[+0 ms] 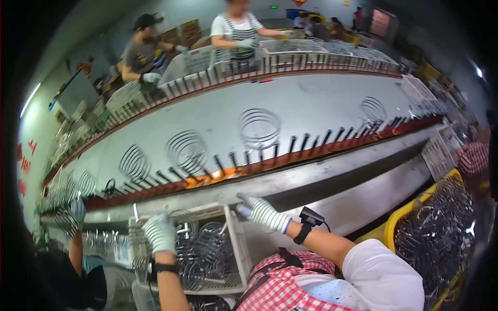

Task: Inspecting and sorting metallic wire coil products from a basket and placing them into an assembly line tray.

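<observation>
Red checked apron is closest, bottom middle. Just past it, a pale plastic crate holds a heap of shiny metal parts. Left hand, in a striped glove, is over the crate's left side; can't tell if it's gripping anything. Right hand is just beyond the far right corner, thumb and fingers apart, nothing in it. Further out, wire coils stand along a grey table, and two people work across from it.
</observation>
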`<state>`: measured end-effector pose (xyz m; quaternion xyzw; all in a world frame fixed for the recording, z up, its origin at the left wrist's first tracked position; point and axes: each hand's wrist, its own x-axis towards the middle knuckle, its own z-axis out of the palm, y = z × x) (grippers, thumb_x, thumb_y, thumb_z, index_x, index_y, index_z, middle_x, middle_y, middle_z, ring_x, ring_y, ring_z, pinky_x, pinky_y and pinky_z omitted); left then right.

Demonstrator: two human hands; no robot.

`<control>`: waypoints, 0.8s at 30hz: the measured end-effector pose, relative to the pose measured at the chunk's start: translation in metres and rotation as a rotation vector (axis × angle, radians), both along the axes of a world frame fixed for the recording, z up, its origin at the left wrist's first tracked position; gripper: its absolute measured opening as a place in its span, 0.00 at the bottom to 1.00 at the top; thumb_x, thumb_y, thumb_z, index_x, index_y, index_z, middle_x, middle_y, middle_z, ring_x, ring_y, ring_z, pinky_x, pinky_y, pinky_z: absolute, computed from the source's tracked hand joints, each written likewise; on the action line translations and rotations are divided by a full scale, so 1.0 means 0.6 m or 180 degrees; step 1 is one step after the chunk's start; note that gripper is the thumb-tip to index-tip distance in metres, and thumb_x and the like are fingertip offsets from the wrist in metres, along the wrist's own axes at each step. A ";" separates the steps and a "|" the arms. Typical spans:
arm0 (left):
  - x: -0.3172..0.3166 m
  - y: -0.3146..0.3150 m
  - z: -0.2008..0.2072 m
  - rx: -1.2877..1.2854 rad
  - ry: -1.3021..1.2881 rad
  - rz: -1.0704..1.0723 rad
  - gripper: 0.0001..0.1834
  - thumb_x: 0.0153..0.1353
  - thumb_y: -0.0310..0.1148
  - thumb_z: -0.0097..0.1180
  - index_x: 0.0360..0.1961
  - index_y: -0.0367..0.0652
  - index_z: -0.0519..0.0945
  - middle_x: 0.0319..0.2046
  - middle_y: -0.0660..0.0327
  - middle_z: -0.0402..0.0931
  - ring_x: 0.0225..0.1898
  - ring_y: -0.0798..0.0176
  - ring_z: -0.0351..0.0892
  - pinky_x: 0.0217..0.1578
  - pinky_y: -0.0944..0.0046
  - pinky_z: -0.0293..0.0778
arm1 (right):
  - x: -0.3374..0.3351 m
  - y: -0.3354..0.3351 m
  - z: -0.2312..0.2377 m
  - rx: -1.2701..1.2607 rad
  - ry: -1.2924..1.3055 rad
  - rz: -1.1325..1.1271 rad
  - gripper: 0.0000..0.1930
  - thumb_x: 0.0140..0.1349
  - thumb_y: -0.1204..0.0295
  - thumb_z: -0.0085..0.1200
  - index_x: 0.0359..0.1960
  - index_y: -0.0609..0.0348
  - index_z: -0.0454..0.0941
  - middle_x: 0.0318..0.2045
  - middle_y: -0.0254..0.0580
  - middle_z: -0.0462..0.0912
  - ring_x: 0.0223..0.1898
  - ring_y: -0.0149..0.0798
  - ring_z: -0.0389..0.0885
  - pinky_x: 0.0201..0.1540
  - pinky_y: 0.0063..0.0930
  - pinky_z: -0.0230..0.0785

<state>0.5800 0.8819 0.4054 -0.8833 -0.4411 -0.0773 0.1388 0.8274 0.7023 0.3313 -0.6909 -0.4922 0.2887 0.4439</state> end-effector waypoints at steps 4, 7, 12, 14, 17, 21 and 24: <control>-0.007 -0.064 0.088 0.0206 -0.1019 0.0082 0.05 0.49 0.31 0.55 0.26 0.41 0.77 0.26 0.53 0.75 0.28 0.49 0.74 0.31 0.54 0.70 | 0.031 -0.065 0.039 -0.0052 0.0411 0.0142 0.24 0.61 0.59 0.44 0.54 0.63 0.65 0.42 0.55 0.76 0.45 0.46 0.76 0.48 0.32 0.67; 0.025 -0.132 0.150 -0.0334 -0.2562 0.0321 0.09 0.54 0.33 0.55 0.31 0.37 0.78 0.27 0.56 0.77 0.27 0.60 0.75 0.31 0.62 0.71 | 0.044 -0.099 0.045 0.0306 0.0857 0.0395 0.22 0.61 0.59 0.44 0.51 0.61 0.68 0.42 0.52 0.77 0.43 0.47 0.77 0.47 0.32 0.68; 0.046 -0.186 0.172 -0.1646 -0.3825 -0.0018 0.07 0.53 0.32 0.57 0.28 0.38 0.78 0.21 0.68 0.73 0.22 0.76 0.67 0.25 0.75 0.63 | 0.025 -0.112 0.145 0.0409 0.0018 0.1199 0.24 0.56 0.57 0.52 0.50 0.60 0.70 0.39 0.50 0.75 0.43 0.46 0.74 0.46 0.33 0.66; 0.050 -0.197 0.175 -0.2028 -0.4005 0.0014 0.07 0.53 0.32 0.57 0.27 0.39 0.78 0.21 0.68 0.73 0.21 0.77 0.66 0.23 0.75 0.62 | 0.008 -0.103 0.131 0.0524 0.0115 0.1387 0.24 0.55 0.55 0.53 0.49 0.60 0.71 0.38 0.49 0.75 0.43 0.46 0.73 0.46 0.33 0.66; 0.070 -0.222 0.177 -0.2569 -0.4103 0.0207 0.08 0.50 0.31 0.57 0.26 0.37 0.78 0.19 0.65 0.75 0.21 0.75 0.68 0.24 0.74 0.64 | 0.005 -0.116 0.132 0.0640 0.0680 0.1849 0.23 0.54 0.57 0.55 0.46 0.59 0.74 0.38 0.46 0.76 0.43 0.44 0.73 0.47 0.33 0.65; 0.106 -0.231 0.158 -0.2572 -0.3746 -0.0013 0.09 0.50 0.31 0.57 0.27 0.34 0.79 0.21 0.63 0.77 0.22 0.74 0.69 0.25 0.72 0.65 | 0.014 -0.146 0.146 0.0417 0.1543 0.2128 0.17 0.56 0.65 0.55 0.45 0.58 0.73 0.40 0.40 0.77 0.46 0.35 0.73 0.49 0.30 0.65; 0.144 -0.260 0.148 -0.2796 -0.3579 -0.0034 0.12 0.51 0.34 0.57 0.29 0.34 0.80 0.21 0.61 0.77 0.22 0.71 0.70 0.26 0.70 0.67 | 0.047 -0.193 0.130 0.0307 0.1400 0.1982 0.20 0.60 0.61 0.51 0.49 0.58 0.67 0.33 0.36 0.76 0.36 0.30 0.74 0.43 0.24 0.66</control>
